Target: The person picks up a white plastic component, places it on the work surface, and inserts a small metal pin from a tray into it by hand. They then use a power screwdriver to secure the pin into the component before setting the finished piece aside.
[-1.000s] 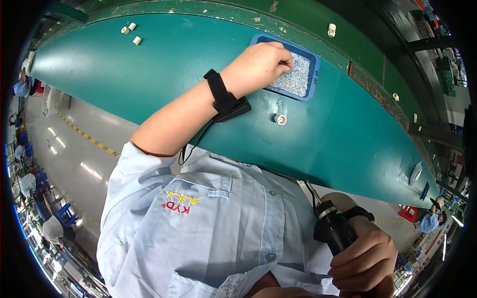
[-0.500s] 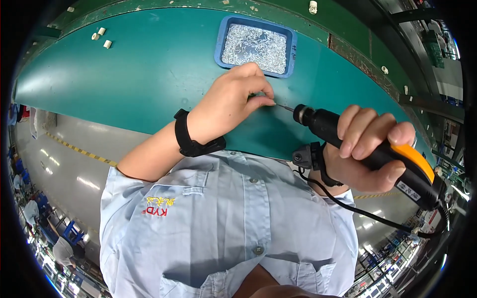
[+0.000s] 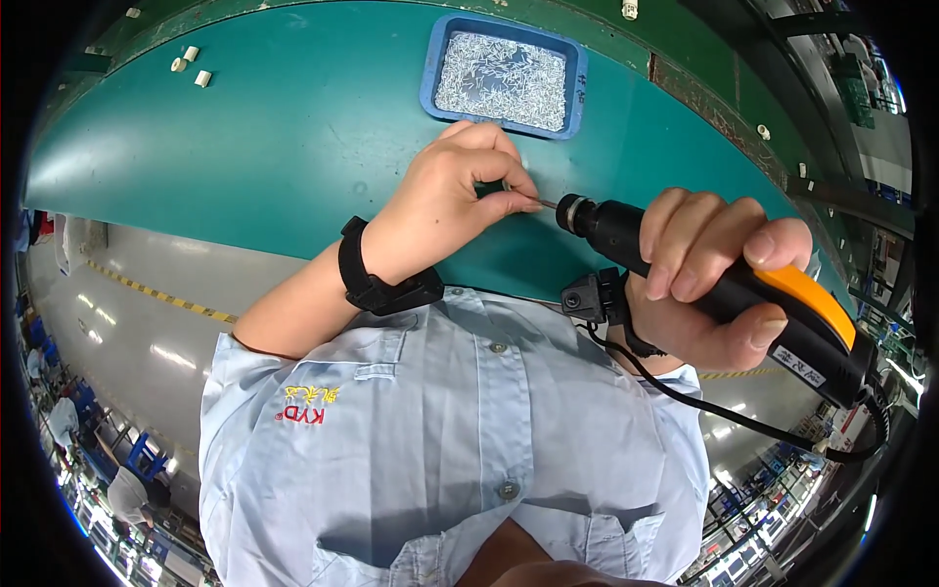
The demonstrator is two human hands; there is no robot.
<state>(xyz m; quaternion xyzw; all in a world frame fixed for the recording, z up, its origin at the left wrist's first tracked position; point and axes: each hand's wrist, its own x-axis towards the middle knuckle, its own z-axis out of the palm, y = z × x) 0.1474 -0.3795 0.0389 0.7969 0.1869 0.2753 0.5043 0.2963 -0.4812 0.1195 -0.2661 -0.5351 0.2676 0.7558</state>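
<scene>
My right hand (image 3: 719, 259) is wrapped round a black electric screwdriver (image 3: 626, 235) with an orange lever, its thin bit pointing left. My left hand (image 3: 460, 181) is closed in a pinch over the green bench, thumb and forefinger meeting at the bit's tip. Whatever lies between those fingertips is too small and too covered to name. Just beyond my left hand stands a blue tray (image 3: 428, 93) holding a spread of small, shiny, slim metal pieces (image 3: 499, 78).
Several small white cylindrical parts (image 3: 202, 78) lie on the green bench (image 3: 245, 147) at the far left. More sit along the dark green ledge at the back, one white part (image 3: 629, 9) among them. The screwdriver's black cable (image 3: 861, 452) hangs at the right.
The screwdriver has moved left in my right hand, bringing its bit to the fingertips of my left hand. The left hand keeps its pinch almost in place.
</scene>
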